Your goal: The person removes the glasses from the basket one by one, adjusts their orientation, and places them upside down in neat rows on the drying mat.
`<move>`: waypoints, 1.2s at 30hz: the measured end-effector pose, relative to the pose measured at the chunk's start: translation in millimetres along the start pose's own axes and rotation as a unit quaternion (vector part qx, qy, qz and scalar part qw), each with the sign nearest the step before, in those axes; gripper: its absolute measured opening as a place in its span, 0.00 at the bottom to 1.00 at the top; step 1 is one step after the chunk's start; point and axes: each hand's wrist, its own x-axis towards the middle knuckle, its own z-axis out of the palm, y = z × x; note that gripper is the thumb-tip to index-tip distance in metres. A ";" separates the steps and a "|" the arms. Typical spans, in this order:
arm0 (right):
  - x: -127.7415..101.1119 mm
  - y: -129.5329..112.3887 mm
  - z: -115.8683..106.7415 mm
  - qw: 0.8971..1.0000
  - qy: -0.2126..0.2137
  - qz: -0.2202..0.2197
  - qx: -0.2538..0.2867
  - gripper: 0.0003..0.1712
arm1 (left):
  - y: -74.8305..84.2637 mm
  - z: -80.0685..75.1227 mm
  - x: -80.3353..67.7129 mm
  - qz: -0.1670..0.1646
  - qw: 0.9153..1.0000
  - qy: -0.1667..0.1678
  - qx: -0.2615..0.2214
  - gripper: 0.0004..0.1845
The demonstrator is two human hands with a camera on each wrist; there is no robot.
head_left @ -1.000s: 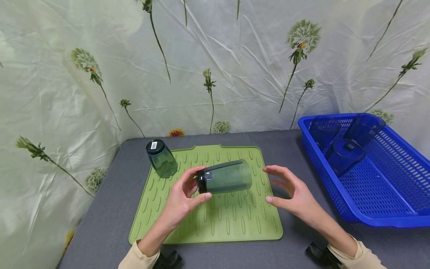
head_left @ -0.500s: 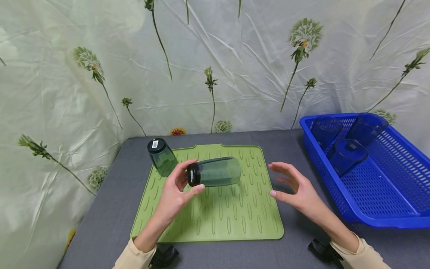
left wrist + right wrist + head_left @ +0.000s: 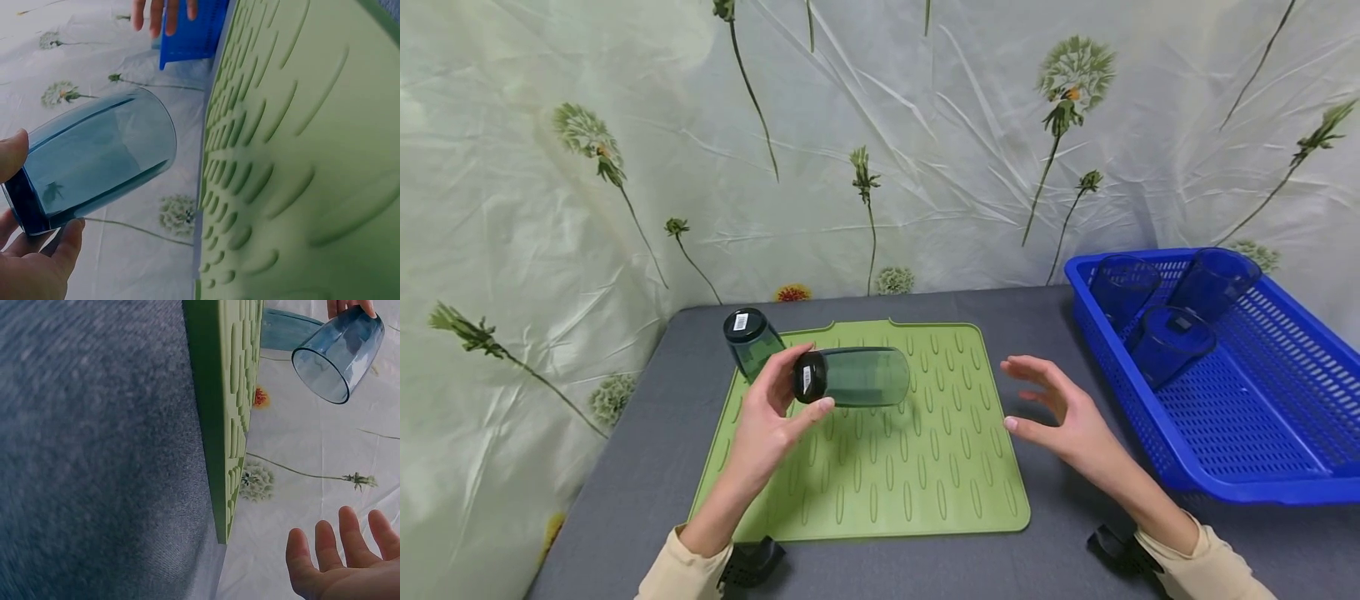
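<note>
My left hand [image 3: 767,417] grips a tinted drinking glass [image 3: 867,377] by its dark base. The glass lies on its side in the air above the green ridged mat [image 3: 925,492], its mouth pointing right. In the left wrist view, thumb and fingers clasp the base of this glass [image 3: 100,156]. A second glass [image 3: 752,342] stands upside down at the mat's back left corner, partly hidden behind my left hand. My right hand [image 3: 1071,421] hovers by the mat's right edge, fingers loosely bent and holding nothing; its fingers also show in the right wrist view.
A blue plastic basket [image 3: 1195,467] stands at the right, with three glasses [image 3: 1172,342] at its left end. Grey cloth [image 3: 962,571] covers the table around the mat. Behind hangs a pale curtain [image 3: 955,167] printed with dandelions.
My left hand has carried the glass leftward and slightly back, and its base now turns more toward the camera. My right hand has drawn a little to the right, away from the glass.
</note>
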 end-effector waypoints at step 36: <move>-0.7 6.8 -0.7 1.000 -0.002 0.012 -0.019 0.38 | 1.3 -8.2 38.0 -0.087 0.994 0.032 0.061 0.35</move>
